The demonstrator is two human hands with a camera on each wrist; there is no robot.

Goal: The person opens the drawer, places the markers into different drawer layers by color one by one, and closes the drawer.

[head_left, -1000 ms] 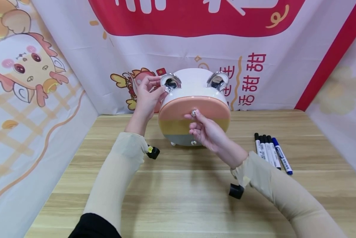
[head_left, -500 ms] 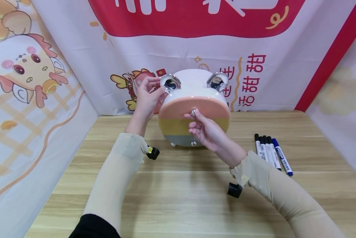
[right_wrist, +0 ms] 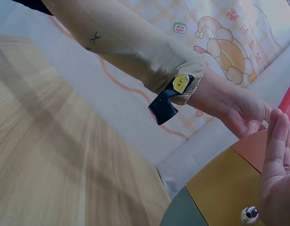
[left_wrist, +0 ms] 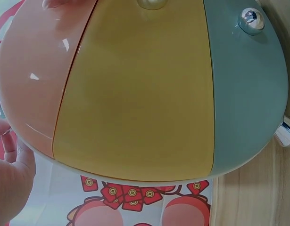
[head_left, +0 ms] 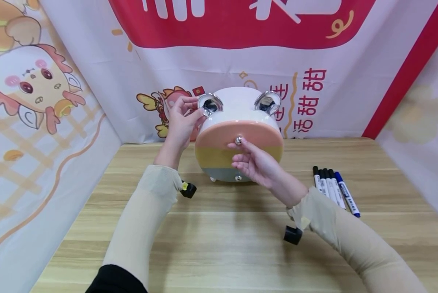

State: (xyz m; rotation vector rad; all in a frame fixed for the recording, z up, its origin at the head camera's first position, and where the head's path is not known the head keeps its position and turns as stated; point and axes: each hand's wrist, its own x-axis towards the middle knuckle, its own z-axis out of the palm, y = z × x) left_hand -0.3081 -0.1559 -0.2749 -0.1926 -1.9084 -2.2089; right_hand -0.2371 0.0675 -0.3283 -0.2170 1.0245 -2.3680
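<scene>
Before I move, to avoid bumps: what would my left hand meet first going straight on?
Your left hand would likely meet the chrome eye piece at its fingertips; depth beyond is unclear.

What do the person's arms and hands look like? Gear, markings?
Left hand and right hand bare. Left sleeve and right sleeve beige; black cloth above the left one. Each wrist wears a black block. The left wrist has a yellow label; its sleeve bears a dark X mark.
</scene>
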